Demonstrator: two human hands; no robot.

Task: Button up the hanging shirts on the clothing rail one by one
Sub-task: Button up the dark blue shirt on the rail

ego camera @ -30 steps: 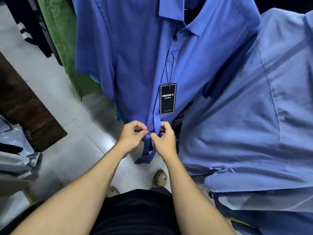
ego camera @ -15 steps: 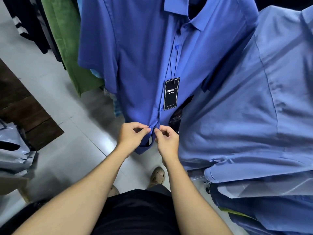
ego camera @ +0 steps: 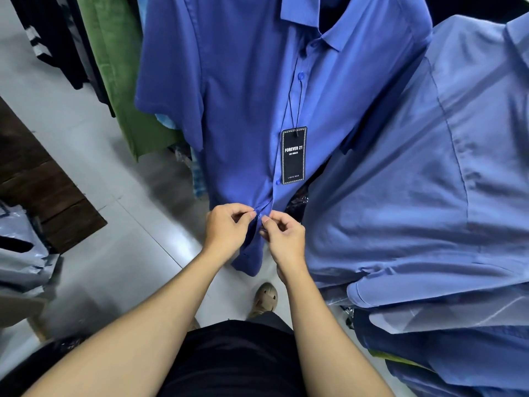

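The blue shirt (ego camera: 234, 96) hangs straight in front of the person. Its placket (ego camera: 289, 110) runs as one long line from the collar down toward the hem (ego camera: 249, 267), drifting a little leftward as it drops. Two fastened buttons show along it, an upper button (ego camera: 300, 74) and a lower button (ego camera: 277, 182) beside the foot of the black hang tag (ego camera: 294, 155).

Both hands meet on that same line, below the lower button and just above the hem. The left hand (ego camera: 227, 229) pinches the cloth on its side of the opening and the right hand (ego camera: 283, 237) pinches the facing edge. Their fingers (ego camera: 252, 215) are curled tight on fabric, almost tip to tip. The button between them is hidden, so I cannot tell whether it is through its hole.

The hands sit level, neither nearer than the other. Since the placket above looks closed, I judge this to be one of the last fastenings on this shirt.

The paler blue shirt (ego camera: 429, 167) hangs just beside the right hand, so that hand would likely reach it first. Its opening does not show from here. A green garment (ego camera: 114, 67) hangs well off to the left, over the pale floor (ego camera: 137, 239).
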